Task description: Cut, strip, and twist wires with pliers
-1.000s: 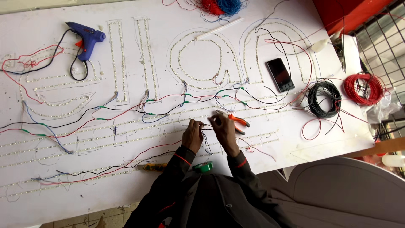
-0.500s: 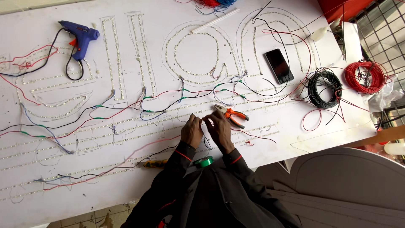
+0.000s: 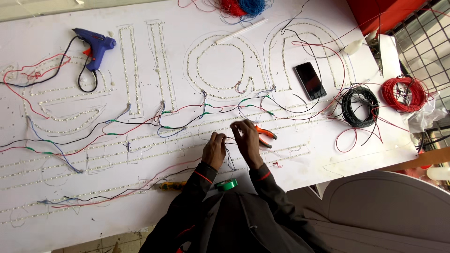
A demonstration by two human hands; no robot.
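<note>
My left hand and my right hand meet over a big white sign board set with rows of small lights in letter shapes. Both pinch thin wire ends between their fingertips. Orange-handled pliers lie just right of my right hand. A green tape roll sits at the board's near edge between my forearms. Red and black wires with green tape joints run across the board to the left.
A blue glue gun lies at the far left. A black phone, a black wire coil and a red wire coil lie to the right. A yellow-handled tool rests near my left sleeve. Red and blue wire bundles are at the far edge.
Both hands have stayed together on the wire ends with small finger movements. The view has shifted slightly; nothing else on the board has moved.
</note>
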